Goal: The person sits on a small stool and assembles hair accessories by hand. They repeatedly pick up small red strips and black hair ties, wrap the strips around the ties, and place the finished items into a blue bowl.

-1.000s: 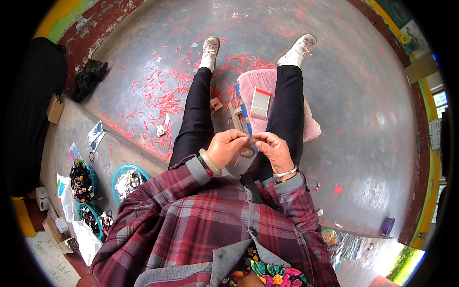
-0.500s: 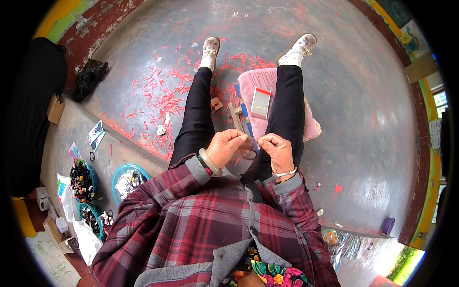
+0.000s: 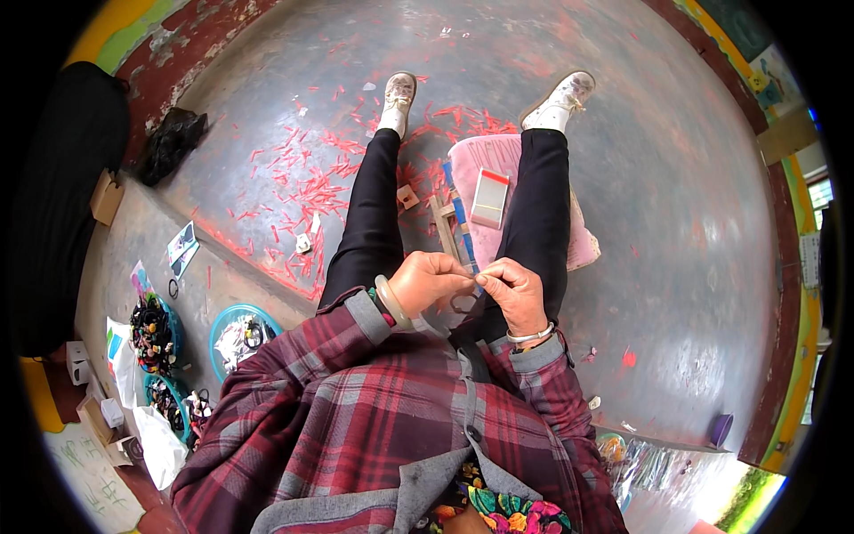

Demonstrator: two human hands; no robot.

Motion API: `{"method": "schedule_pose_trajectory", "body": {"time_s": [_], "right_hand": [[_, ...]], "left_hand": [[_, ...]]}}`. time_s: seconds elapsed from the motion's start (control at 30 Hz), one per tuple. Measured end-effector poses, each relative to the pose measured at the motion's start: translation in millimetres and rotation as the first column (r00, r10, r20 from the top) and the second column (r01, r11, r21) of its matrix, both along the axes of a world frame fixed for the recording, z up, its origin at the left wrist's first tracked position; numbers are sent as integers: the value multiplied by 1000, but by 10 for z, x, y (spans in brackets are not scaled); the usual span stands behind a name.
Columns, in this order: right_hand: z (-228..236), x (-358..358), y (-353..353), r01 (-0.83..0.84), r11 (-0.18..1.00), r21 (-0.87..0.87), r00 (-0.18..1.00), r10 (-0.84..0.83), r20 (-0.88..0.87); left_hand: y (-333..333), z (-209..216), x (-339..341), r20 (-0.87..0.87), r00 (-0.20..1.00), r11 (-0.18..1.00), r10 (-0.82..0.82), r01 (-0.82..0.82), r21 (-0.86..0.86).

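In front of my lap, both hands meet with fingers and thumbs pinched. My left hand (image 3: pixel 431 285) and my right hand (image 3: pixel 518 292) touch at the fingertips. Below them hangs a thin dark elastic loop (image 3: pixel 455 308), partly lost against my clothes, and its upper part is hidden by the fingers. Just beyond, a wooden frame (image 3: pixel 442 227) stands beside a pink pad (image 3: pixel 476 156). A flat pale box with a red end (image 3: pixel 490 198) lies on the pad, next to my right leg.
Red strips (image 3: pixel 311 191) litter the floor around my left leg. At left stand a blue basin (image 3: pixel 216 331) of white pieces and baskets of dark bands (image 3: pixel 153 334). A black plastic bag (image 3: pixel 173 142) lies farther off; a purple cup (image 3: pixel 721 431) sits at lower right.
The fingertips of my two hands have come together, where a small gap showed before. My left hand has shifted slightly right and down; the loop now hangs a little lower.
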State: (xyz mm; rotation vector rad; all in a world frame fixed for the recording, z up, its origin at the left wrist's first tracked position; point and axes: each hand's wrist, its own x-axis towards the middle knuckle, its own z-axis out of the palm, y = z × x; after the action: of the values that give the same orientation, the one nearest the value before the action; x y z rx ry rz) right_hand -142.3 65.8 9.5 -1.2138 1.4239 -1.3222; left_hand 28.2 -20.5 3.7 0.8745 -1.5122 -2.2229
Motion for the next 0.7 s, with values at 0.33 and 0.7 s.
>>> {"method": "schedule_pose_trajectory", "body": {"time_s": [0.33, 0.7], "right_hand": [[-85, 50, -12, 60, 998, 29, 989, -63, 133], [-438, -82, -58, 118, 976, 185, 957, -162, 242]], "left_hand": [[-73, -68, 139, -28, 999, 996, 17, -15, 89], [-414, 70, 1394, 94, 904, 894, 417, -389, -220]]}}
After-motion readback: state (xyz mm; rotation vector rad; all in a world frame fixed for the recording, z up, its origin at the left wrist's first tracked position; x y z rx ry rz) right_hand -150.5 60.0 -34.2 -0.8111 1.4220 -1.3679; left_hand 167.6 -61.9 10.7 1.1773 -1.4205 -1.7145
